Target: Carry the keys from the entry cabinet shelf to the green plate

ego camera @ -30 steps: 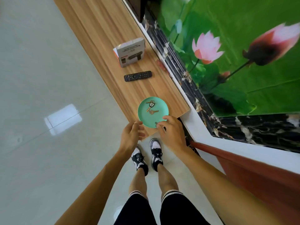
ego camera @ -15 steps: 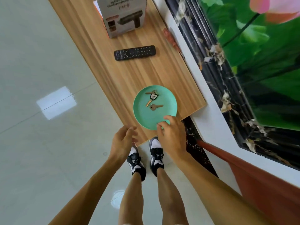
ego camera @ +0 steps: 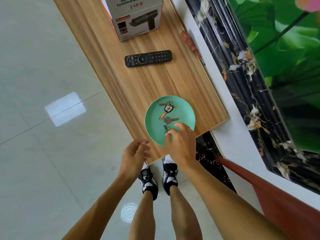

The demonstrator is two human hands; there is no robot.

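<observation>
Right hand [ego camera: 180, 142] hangs over the near edge of the green plate [ego camera: 152, 118], its fingers bent loosely; a small grey key [ego camera: 165, 129] lies just past the fingertips, and from where I stand I cannot tell whether they pinch it or merely touch it. That key's long axis runs away from the hand, toward the plate's middle. Beyond it lies a single key [ego camera: 170, 120] turned crosswise, then a bunch of keys [ego camera: 166, 108] farther in. Left hand [ego camera: 134, 153] is loosely spread and carries nothing, off the plate by the edge of the wooden shelf [ego camera: 138, 80]. The right hand is clearly the nearer one.
</observation>
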